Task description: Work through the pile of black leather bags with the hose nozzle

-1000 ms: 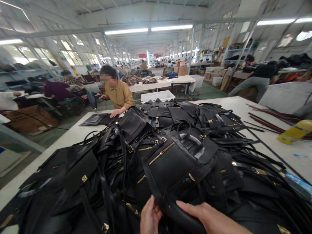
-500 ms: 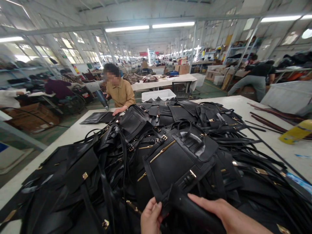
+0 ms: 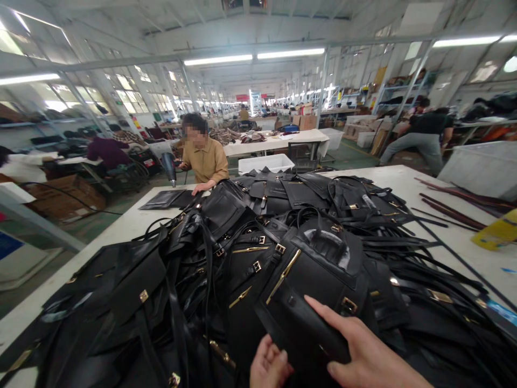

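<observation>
A black leather bag (image 3: 319, 269) with a gold zipper and buckles lies on top of a heap of similar bags. At its near edge my left hand (image 3: 270, 364) has its fingers curled and closed on the dark leather. My right hand (image 3: 359, 339) grips a smooth black flap (image 3: 313, 326) of the same bag, index finger stretched along the top and thumb at the near side. Clear plastic film (image 3: 343, 253) shows around the bag's handle. The leather's lower part, between my hands, is too dark to make out.
Black bags and straps (image 3: 141, 269) cover much of the white table (image 3: 404, 178). Across it, a co-worker (image 3: 205, 159) holds a heat gun (image 3: 169, 167) over flat black pieces (image 3: 165, 199). Brown strips (image 3: 452, 202) and a yellow bottle (image 3: 496, 231) lie at right.
The flap has swung up and over the bag's front, with my right hand on it. My left hand has shifted slightly right. The camera view has also shifted slightly.
</observation>
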Tool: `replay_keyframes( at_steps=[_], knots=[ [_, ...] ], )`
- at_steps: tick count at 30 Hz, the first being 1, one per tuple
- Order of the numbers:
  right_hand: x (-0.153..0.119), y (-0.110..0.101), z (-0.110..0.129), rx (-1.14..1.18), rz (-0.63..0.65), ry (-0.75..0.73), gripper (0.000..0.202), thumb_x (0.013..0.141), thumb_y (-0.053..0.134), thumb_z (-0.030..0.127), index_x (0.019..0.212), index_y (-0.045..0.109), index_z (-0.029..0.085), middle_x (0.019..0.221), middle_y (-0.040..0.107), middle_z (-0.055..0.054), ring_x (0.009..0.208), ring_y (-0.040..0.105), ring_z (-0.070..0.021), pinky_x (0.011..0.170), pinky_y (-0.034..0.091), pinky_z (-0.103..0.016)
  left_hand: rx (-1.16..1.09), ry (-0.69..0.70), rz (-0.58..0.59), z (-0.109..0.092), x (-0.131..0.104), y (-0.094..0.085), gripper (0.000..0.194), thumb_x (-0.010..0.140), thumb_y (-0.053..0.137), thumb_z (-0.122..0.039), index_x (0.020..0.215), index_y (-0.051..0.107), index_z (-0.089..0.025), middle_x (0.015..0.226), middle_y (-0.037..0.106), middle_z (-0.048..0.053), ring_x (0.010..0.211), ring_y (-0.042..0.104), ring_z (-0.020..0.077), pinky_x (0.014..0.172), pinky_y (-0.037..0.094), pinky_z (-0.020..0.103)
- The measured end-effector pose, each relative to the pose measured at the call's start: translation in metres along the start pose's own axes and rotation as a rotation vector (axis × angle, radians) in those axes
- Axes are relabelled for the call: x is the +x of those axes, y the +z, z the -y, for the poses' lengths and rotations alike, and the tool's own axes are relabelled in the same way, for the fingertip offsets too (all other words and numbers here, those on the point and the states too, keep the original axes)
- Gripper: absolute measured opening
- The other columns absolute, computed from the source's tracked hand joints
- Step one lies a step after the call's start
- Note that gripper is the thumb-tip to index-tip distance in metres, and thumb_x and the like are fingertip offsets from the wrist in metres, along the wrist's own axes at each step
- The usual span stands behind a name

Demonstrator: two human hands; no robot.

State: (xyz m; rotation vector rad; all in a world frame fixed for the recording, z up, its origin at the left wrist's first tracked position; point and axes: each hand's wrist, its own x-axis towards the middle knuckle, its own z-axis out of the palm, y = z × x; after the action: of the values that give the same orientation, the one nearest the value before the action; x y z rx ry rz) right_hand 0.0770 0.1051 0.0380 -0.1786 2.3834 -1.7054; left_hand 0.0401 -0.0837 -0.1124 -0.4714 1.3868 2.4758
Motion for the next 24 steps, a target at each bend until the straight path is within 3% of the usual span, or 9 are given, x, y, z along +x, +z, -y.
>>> replay_keyframes(
  at_steps=[3, 7, 9, 13, 16, 20, 24],
  knots=[
    [0.007, -0.002, 0.010, -0.095, -0.002, -0.016, 0.082, 0.054, 0.047, 0.003, 0.132, 0.035, 0.026, 0.112, 0.062, 0.002, 0.085, 0.061, -0.0148, 0.072, 0.047, -0.018, -0.013, 0.108, -0.067, -0.041, 0.026, -0.002, 0.039, 0.056, 0.073, -0.020, 0.093, 0.063, -0.019, 0.091, 0.068, 0.006, 0.079, 0.064, 0.0175, 0.066, 0.050, 0.026],
    [0.020, 0.006, 0.023, -0.135, 0.045, -0.086, 0.087, 0.051, 0.046, 0.002, 0.132, 0.033, 0.030, 0.105, 0.065, 0.004, 0.086, 0.061, -0.0146, 0.074, 0.045, -0.016, -0.010, 0.169, 0.015, -0.071, 0.040, 0.001, 0.035, 0.061, 0.070, -0.017, 0.095, 0.064, -0.019, 0.091, 0.069, 0.004, 0.088, 0.062, 0.0175, 0.078, 0.048, 0.027],
    [0.027, 0.013, 0.025, -0.152, 0.062, -0.108, 0.087, 0.050, 0.047, 0.001, 0.131, 0.036, 0.031, 0.105, 0.064, 0.004, 0.089, 0.059, -0.0156, 0.074, 0.044, -0.015, -0.009, 0.175, 0.029, -0.071, 0.036, 0.005, 0.033, 0.063, 0.068, -0.018, 0.096, 0.065, -0.019, 0.089, 0.069, 0.004, 0.091, 0.061, 0.0190, 0.080, 0.047, 0.028],
    [0.043, 0.029, 0.022, -0.145, 0.108, -0.122, 0.085, 0.050, 0.047, 0.002, 0.129, 0.037, 0.032, 0.086, 0.066, 0.006, 0.062, 0.059, -0.0103, 0.052, 0.041, -0.013, 0.024, 0.165, -0.016, -0.062, 0.025, 0.010, 0.032, 0.059, 0.072, -0.018, 0.091, 0.068, -0.016, 0.080, 0.070, 0.004, 0.082, 0.061, 0.0190, 0.075, 0.047, 0.027],
    [0.058, 0.032, 0.021, -0.116, 0.060, -0.100, 0.082, 0.053, 0.051, 0.005, 0.130, 0.036, 0.031, 0.077, 0.065, 0.006, 0.053, 0.054, -0.0088, 0.044, 0.037, -0.013, 0.021, 0.152, -0.034, -0.056, 0.023, 0.012, 0.035, 0.057, 0.073, -0.017, 0.092, 0.068, -0.015, 0.079, 0.070, 0.004, 0.071, 0.060, 0.0151, 0.063, 0.047, 0.023],
    [0.060, 0.010, 0.026, 0.020, -0.043, -0.056, 0.083, 0.060, 0.051, 0.008, 0.136, 0.023, 0.027, 0.078, 0.064, 0.006, 0.049, 0.049, -0.0069, 0.044, 0.038, -0.014, 0.013, 0.149, -0.011, -0.058, 0.022, 0.016, 0.035, 0.060, 0.071, -0.018, 0.095, 0.067, -0.017, 0.076, 0.069, 0.003, 0.065, 0.059, 0.0127, 0.058, 0.046, 0.021],
    [0.031, -0.014, 0.026, -0.032, -0.009, -0.022, 0.085, 0.058, 0.051, 0.005, 0.136, 0.025, 0.026, 0.078, 0.067, 0.006, 0.058, 0.056, -0.0105, 0.052, 0.044, -0.016, 0.022, 0.166, 0.020, -0.066, 0.018, 0.021, 0.033, 0.061, 0.070, -0.019, 0.094, 0.067, -0.017, 0.084, 0.069, 0.006, 0.077, 0.061, 0.0169, 0.068, 0.048, 0.026]
  ],
)
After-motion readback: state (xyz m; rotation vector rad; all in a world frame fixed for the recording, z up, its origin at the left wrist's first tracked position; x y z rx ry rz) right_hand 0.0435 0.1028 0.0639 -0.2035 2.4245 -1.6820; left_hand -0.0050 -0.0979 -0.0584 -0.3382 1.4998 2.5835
